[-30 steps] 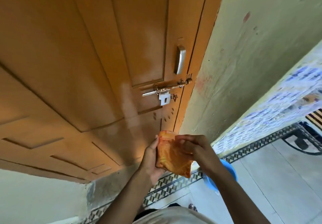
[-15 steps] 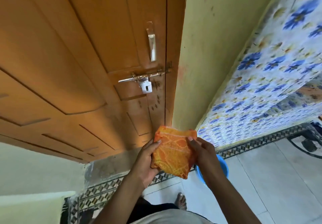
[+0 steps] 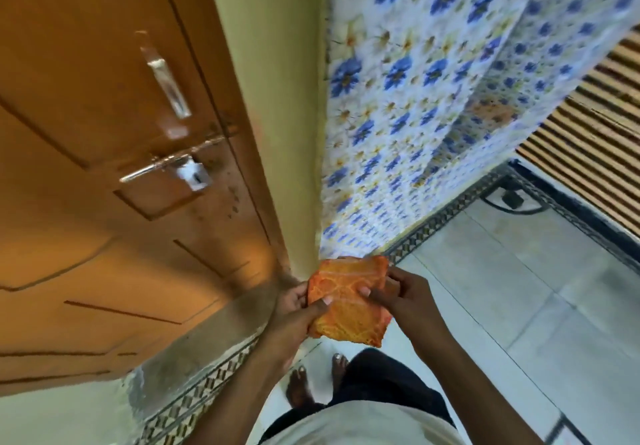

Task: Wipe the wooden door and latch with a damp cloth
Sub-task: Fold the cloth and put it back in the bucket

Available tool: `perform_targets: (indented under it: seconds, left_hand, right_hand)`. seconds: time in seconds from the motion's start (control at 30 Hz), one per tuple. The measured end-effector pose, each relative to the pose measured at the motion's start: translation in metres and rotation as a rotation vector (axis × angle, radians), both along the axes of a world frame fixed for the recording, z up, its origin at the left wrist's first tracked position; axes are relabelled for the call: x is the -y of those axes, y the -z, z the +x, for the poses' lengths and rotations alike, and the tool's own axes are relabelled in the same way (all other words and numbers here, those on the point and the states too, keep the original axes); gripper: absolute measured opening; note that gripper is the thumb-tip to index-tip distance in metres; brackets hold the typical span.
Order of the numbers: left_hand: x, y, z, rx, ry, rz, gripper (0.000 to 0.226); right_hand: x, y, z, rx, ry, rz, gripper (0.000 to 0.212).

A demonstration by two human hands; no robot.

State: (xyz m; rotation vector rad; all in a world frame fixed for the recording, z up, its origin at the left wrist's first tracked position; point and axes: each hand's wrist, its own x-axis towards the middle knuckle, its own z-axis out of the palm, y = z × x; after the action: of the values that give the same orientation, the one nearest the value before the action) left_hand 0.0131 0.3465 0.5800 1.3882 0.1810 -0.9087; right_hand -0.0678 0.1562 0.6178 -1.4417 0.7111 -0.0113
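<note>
A folded orange patterned cloth (image 3: pixel 348 301) is held between both hands, low in the middle of the view. My left hand (image 3: pixel 294 309) grips its left edge with the thumb on top. My right hand (image 3: pixel 403 294) pinches its right edge. The wooden door (image 3: pixel 86 133) fills the left side, closed, well apart from the cloth. Its metal latch bolt (image 3: pixel 166 164) runs across it with a white padlock (image 3: pixel 194 174) hanging below. A vertical metal pull handle (image 3: pixel 166 81) sits above the latch.
A pale green wall (image 3: pixel 277 98) stands right of the door. A blue floral sheet (image 3: pixel 433 98) hangs beside it. A striped surface (image 3: pixel 595 126) is at far right. My bare feet (image 3: pixel 311 382) stand on a pale tiled floor (image 3: pixel 519 289) with a patterned border.
The view has swung right and down, so the door slid left and the floral sheet came into the middle. Both hands kept hold of the cloth. The blue bucket is out of view.
</note>
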Motion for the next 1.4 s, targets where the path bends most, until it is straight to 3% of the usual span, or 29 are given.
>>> perform_targets:
  seconds: [0.07, 0.2, 0.43, 0.53, 0.63, 0.7, 0.77, 0.93, 1.07, 1.2, 1.3, 1.4]
  left_hand:
    - [0.019, 0.004, -0.006, 0.057, 0.048, 0.027, 0.047]
    - [0.058, 0.01, -0.024, 0.195, 0.16, 0.09, 0.032]
    - [0.137, 0.031, -0.04, 0.266, 0.056, 0.162, 0.058]
    - [0.174, 0.05, -0.04, 0.296, 0.011, 0.257, 0.037]
    - [0.21, 0.09, -0.039, 0.214, -0.005, 0.304, 0.016]
    - [0.231, 0.127, -0.041, 0.153, -0.076, 0.324, 0.024]
    - [0.249, 0.164, -0.039, 0.147, -0.107, 0.369, 0.043]
    - [0.278, 0.302, -0.038, 0.224, -0.054, 0.499, 0.027]
    - [0.289, 0.451, -0.031, 0.276, -0.069, 0.578, 0.027]
    - [0.311, 0.554, -0.012, 0.282, -0.042, 0.678, 0.017]
    - [0.324, 0.607, 0.001, 0.3, 0.016, 0.726, 0.028]
    - [0.327, 0.666, 0.012, 0.273, 0.061, 0.8, 0.024]
  right_hand:
    - [0.016, 0.005, -0.015, -0.014, 0.053, -0.045, 0.024]
    - [0.051, 0.013, -0.036, -0.027, 0.065, -0.054, 0.029]
    - [0.141, 0.052, -0.041, -0.054, -0.026, -0.03, 0.045]
    - [0.184, 0.081, -0.033, -0.093, -0.07, -0.012, 0.048]
    - [0.224, 0.121, -0.018, -0.148, -0.189, -0.028, 0.04]
    - [0.246, 0.153, -0.007, -0.185, -0.242, -0.06, 0.027]
    - [0.26, 0.194, 0.005, -0.246, -0.256, -0.105, 0.028]
    - [0.28, 0.321, 0.029, -0.326, -0.374, -0.196, 0.007]
    - [0.284, 0.451, 0.043, -0.308, -0.449, -0.383, 0.034]
    - [0.286, 0.573, 0.059, -0.31, -0.46, -0.498, 0.042]
    - [0.285, 0.656, 0.078, -0.303, -0.514, -0.603, 0.024]
    - [0.285, 0.733, 0.096, -0.312, -0.655, -0.698, 0.015]
